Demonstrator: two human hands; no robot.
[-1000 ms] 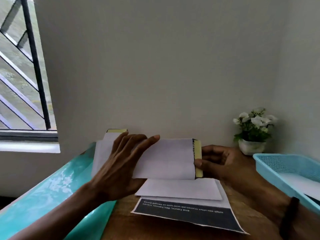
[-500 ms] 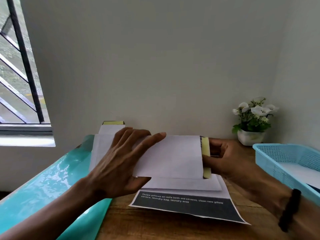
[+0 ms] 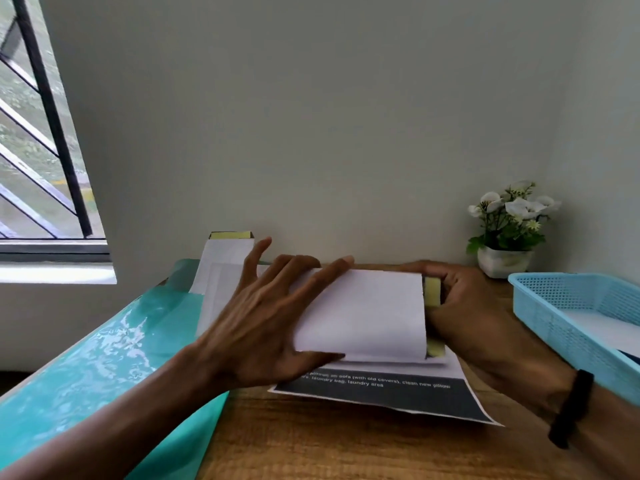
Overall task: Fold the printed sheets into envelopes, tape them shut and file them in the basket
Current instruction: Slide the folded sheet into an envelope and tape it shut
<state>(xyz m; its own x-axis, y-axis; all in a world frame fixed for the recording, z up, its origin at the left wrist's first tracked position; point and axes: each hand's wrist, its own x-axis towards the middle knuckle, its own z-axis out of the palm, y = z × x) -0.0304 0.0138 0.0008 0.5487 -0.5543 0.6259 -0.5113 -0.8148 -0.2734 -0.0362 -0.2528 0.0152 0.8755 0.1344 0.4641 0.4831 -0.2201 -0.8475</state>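
Note:
A white folded envelope [image 3: 367,313] is held up over the desk, with a yellow adhesive strip [image 3: 432,292] along its right end. My left hand [image 3: 266,323] lies flat on its left part, fingers straight and spread, thumb under its lower edge. My right hand [image 3: 464,306] grips the right end at the yellow strip. Under it lie a printed sheet [image 3: 381,393] with a dark band of white text and more white paper. A light blue mesh basket [image 3: 554,313] stands at the right with white paper inside.
More white envelopes [image 3: 225,265], one with a yellow flap, lean against the wall behind my left hand. A glossy teal sheet [image 3: 97,368] covers the desk's left side. A small white pot of white flowers [image 3: 505,237] stands by the wall. Bare wood desk [image 3: 329,445] lies in front.
My right hand has closed in round the yellow strip end, and the envelope has shifted a little to the right. My left hand's fingers have spread wider across it.

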